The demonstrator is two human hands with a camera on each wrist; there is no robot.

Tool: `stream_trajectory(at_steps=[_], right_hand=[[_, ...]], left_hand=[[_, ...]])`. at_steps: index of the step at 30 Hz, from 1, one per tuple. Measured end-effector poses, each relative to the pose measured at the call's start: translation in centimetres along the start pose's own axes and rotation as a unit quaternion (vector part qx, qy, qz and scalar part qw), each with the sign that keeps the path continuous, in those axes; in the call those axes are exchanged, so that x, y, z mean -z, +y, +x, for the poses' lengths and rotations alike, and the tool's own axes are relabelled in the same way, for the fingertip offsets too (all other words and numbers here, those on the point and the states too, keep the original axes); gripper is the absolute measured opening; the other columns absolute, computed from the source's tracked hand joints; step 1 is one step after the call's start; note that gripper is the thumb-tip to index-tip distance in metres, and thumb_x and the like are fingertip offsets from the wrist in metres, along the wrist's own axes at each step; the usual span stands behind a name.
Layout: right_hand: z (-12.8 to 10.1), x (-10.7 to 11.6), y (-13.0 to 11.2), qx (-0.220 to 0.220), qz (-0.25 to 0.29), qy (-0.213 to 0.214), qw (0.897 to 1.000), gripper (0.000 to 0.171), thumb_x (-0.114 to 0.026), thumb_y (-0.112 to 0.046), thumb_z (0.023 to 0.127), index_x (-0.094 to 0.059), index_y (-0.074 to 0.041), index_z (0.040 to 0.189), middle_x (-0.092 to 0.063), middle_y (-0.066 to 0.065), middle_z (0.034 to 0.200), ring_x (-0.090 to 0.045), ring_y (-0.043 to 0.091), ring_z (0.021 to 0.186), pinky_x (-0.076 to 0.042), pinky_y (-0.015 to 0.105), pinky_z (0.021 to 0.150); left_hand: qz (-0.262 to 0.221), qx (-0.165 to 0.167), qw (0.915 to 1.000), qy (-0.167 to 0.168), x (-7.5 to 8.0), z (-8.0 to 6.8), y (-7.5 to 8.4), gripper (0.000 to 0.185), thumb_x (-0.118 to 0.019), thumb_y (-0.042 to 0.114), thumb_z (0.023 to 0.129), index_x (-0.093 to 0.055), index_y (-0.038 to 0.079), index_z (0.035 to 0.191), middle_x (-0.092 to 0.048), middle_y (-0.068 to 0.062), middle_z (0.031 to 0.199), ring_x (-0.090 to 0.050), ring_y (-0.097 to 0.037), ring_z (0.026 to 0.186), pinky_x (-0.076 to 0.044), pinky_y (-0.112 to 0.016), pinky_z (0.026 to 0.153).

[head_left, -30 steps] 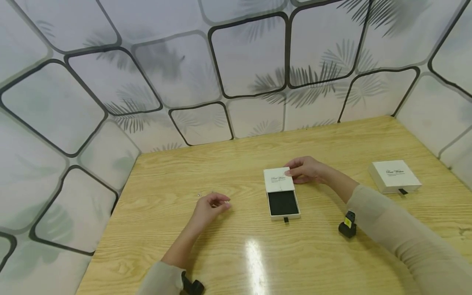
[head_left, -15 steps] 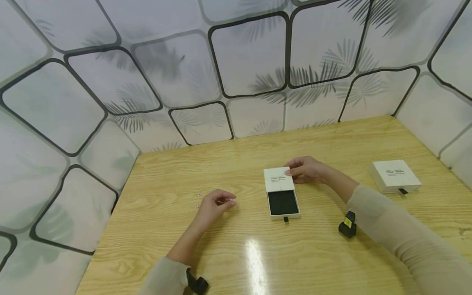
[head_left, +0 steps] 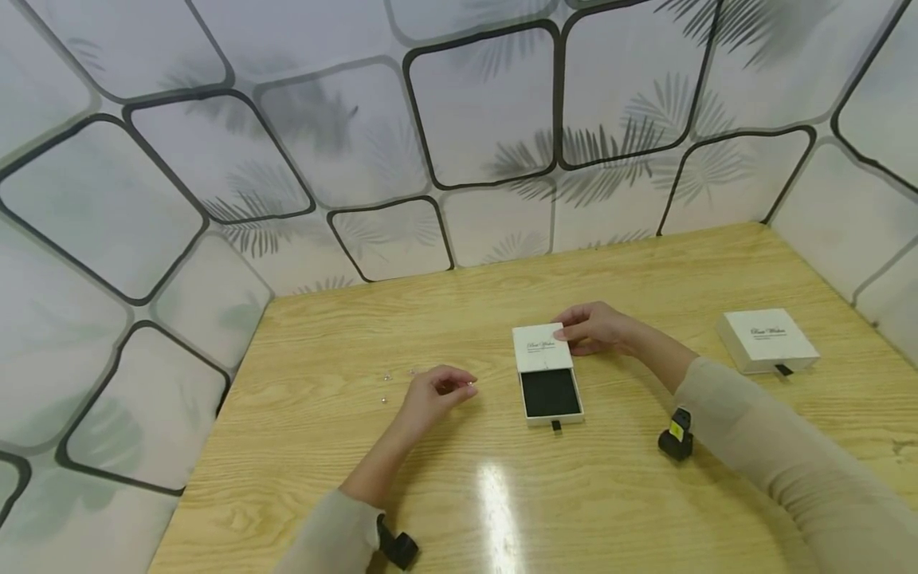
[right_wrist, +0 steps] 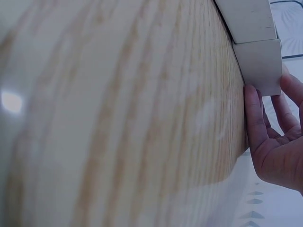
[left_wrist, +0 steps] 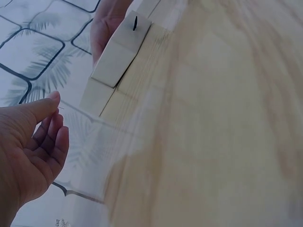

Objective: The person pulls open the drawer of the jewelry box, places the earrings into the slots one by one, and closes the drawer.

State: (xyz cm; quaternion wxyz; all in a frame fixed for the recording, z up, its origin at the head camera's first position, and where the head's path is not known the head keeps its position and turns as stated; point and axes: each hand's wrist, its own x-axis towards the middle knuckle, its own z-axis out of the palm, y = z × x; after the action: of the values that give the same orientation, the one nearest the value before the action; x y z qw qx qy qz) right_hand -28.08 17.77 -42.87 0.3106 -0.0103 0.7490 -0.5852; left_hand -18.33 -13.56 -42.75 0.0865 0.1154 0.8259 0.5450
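A white slide box (head_left: pixel 543 348) lies mid-table, its black-lined drawer (head_left: pixel 550 394) pulled out toward me. My right hand (head_left: pixel 568 335) grips the far right corner of the box's sleeve, thumb on top; the right wrist view shows the fingers (right_wrist: pixel 255 113) against the sleeve end (right_wrist: pixel 259 64). Just left of the drawer, my left hand (head_left: pixel 462 387) hovers low with curled fingers and pinches a tiny shiny piece (head_left: pixel 470 385). In the left wrist view the thumb (left_wrist: pixel 45 106) points at the box (left_wrist: pixel 118 54).
Three more tiny shiny pieces (head_left: pixel 387 375) lie on the wooden table (head_left: pixel 323 335) left of my left hand. A second white box (head_left: pixel 767 341), closed, sits at the right. Patterned walls (head_left: pixel 215 159) close in the table at back and sides.
My left hand has moved right, toward the open drawer, carrying the tiny piece. The right hand and the box have stayed still.
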Motion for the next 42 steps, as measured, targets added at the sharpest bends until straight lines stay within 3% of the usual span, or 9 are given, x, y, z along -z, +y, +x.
stream_trajectory(at_steps=[9,18,27,35,42], right_hand=[[0.0,-0.1,0.1,0.003,-0.005,0.001,1.0,0.049,-0.068,-0.017,0.088,-0.05,0.004,0.129,-0.064,0.004,0.102,-0.063,0.014,0.085,-0.056,0.031,0.077],[0.0,0.1,0.1,0.005,-0.009,0.003,1.0,0.049,-0.068,-0.017,0.087,-0.05,0.004,0.128,-0.065,0.001,0.098,-0.063,0.012,0.085,-0.056,0.03,0.076],[-0.2,0.1,0.1,0.009,-0.01,-0.001,1.0,0.051,-0.07,-0.019,0.087,-0.051,0.003,0.128,-0.066,0.001,0.098,-0.064,0.013,0.085,-0.056,0.03,0.076],[-0.2,0.0,0.0,0.01,-0.008,0.002,1.0,0.051,-0.069,-0.017,0.087,-0.05,0.005,0.128,-0.065,0.0,0.095,-0.063,0.013,0.084,-0.056,0.031,0.077],[-0.1,0.1,0.2,0.011,-0.002,0.004,1.0,0.049,-0.069,-0.015,0.087,-0.05,0.006,0.127,-0.065,-0.001,0.093,-0.063,0.013,0.084,-0.057,0.031,0.078]], left_hand=[[0.004,-0.009,0.9999,-0.005,-0.9,0.3,0.5,0.019,-0.071,0.012,0.085,-0.07,0.002,0.101,-0.068,-0.01,0.094,-0.057,-0.011,0.076,-0.047,-0.018,0.063],[0.008,-0.02,0.9993,-0.029,-1.8,0.1,3.7,0.02,-0.068,0.004,0.085,-0.067,-0.007,0.102,-0.067,-0.018,0.099,-0.057,-0.009,0.078,-0.047,-0.014,0.066],[-0.001,-0.025,0.9995,-0.017,-3.5,1.5,1.8,0.019,-0.07,0.011,0.084,-0.071,0.0,0.1,-0.069,-0.013,0.098,-0.058,-0.009,0.078,-0.048,-0.015,0.063],[0.008,-0.045,0.9985,-0.029,-4.9,2.0,2.7,0.016,-0.072,0.018,0.084,-0.073,0.008,0.097,-0.063,-0.006,0.094,-0.055,-0.007,0.077,-0.048,-0.016,0.065],[-0.001,-0.05,0.998,-0.038,-6.4,2.9,3.6,0.016,-0.071,0.017,0.085,-0.073,0.006,0.097,-0.062,-0.003,0.094,-0.056,-0.005,0.078,-0.05,-0.016,0.068]])
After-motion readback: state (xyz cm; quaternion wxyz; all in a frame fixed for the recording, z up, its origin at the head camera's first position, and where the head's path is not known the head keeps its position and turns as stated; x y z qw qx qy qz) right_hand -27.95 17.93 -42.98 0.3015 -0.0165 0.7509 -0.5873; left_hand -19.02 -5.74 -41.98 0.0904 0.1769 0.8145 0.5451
